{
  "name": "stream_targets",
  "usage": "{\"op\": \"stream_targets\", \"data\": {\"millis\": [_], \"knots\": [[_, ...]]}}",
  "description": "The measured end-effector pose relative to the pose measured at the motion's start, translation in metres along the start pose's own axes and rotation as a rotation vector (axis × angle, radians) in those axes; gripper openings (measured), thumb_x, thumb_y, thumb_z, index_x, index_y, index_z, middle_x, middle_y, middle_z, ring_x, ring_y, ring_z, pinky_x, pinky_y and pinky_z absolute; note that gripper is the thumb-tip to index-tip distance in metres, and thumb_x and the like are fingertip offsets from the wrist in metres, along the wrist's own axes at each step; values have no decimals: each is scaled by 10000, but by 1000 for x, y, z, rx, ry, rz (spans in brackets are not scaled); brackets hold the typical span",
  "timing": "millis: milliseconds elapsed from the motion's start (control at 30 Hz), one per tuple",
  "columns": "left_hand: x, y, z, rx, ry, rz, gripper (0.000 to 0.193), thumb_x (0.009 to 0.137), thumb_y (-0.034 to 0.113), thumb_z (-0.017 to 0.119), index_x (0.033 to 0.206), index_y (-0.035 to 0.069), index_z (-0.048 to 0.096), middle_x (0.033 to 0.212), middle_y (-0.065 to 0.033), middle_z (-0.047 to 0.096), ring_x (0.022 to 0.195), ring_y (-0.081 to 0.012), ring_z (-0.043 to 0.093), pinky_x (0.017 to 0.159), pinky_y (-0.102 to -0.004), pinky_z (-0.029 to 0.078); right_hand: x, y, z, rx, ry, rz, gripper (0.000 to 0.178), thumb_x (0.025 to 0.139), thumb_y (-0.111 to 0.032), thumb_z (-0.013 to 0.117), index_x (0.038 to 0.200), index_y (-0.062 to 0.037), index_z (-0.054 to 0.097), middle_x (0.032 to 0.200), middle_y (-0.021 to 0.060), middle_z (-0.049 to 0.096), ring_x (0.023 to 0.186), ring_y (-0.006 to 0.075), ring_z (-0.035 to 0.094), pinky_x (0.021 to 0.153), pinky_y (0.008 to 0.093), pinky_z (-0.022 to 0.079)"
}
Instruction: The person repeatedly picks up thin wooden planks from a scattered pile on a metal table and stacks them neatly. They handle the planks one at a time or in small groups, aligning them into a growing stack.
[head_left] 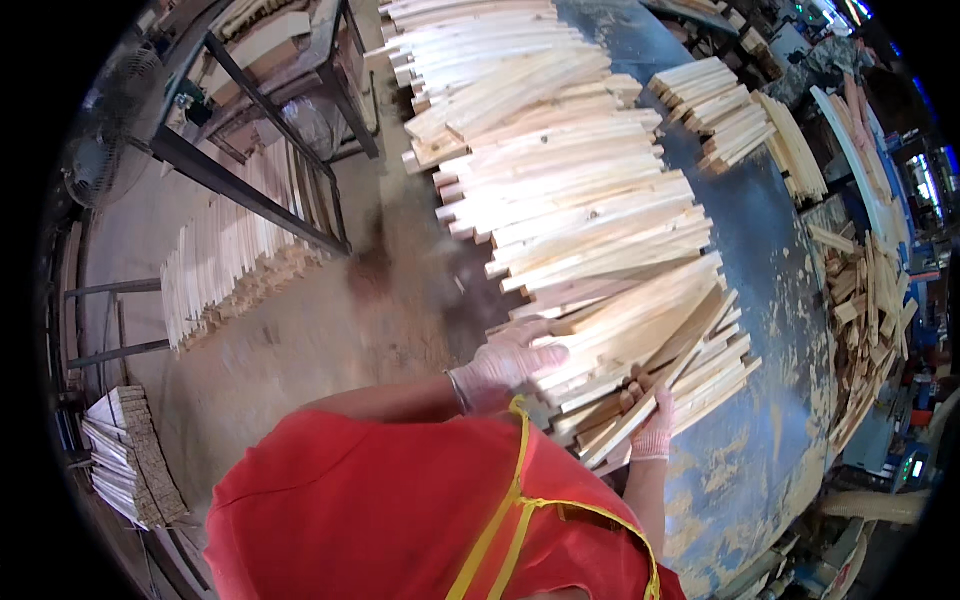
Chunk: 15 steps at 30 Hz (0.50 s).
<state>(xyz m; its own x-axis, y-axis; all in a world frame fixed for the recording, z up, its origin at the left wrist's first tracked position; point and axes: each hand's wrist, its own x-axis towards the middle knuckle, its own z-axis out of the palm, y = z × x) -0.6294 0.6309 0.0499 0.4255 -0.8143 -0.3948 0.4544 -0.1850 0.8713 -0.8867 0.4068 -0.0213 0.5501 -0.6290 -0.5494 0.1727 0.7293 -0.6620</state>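
Note:
My left hand (503, 366), in a pale work glove, lies against the near-left ends of a pile of wooden strips (640, 315). Its thumb stretches over the top and its fingers point forward, apart from the thumb. In a similar glove with bare fingertips, my right hand (652, 412) is closed around a wooden strip (690, 340). This strip lies tilted across the others, and its far end rises to the right. Beneath it, several more strips fan out. Part of my right hand's grip is hidden by the wood.
Long rows of strips (570, 150) cover the blue-grey, dust-marked table (770, 320). Smaller stacks (712, 105) stand at its far right. Scrap wood (868, 310) heaps beyond the right edge. On the left are a metal frame (250, 190), stacked boards (230, 250) and a fan (95, 165).

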Motion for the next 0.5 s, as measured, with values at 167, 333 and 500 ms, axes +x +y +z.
{"op": "stream_targets", "data": {"millis": [167, 333, 500], "knots": [[62, 75, 61, 626, 12, 292, 888, 929, 260, 789, 1677, 118, 332, 1695, -171, 390, 1512, -368, 427, 1255, -442, 371, 1, 4, 13, 130, -95, -63, 597, 872, -382, 835, 1408, -194, 649, 1118, 74, 727, 959, 247, 709, 774, 415, 641], [165, 132, 82, 716, 115, 608, 498, 1052, 352, 631, 1478, 109, 551, 1351, -156, 633, 1199, -327, 652, 950, -483, 554, -4, -11, -49, 140, -121, 24, 639, 844, -352, 848, 1426, -173, 652, 1172, 90, 750, 1016, 237, 723, 842, 421, 634], [165, 268, 44, -671, 56, 498, 582, 1059, 619, 602, 1246, 68, 608, 957, -142, 676, 802, -325, 693, 630, -548, 602, -36, -61, 9, 64, -132, -247, 781, 893, -312, 790, 1583, -97, 494, 1392, 150, 674, 1213, 323, 683, 1026, 492, 592]]}}
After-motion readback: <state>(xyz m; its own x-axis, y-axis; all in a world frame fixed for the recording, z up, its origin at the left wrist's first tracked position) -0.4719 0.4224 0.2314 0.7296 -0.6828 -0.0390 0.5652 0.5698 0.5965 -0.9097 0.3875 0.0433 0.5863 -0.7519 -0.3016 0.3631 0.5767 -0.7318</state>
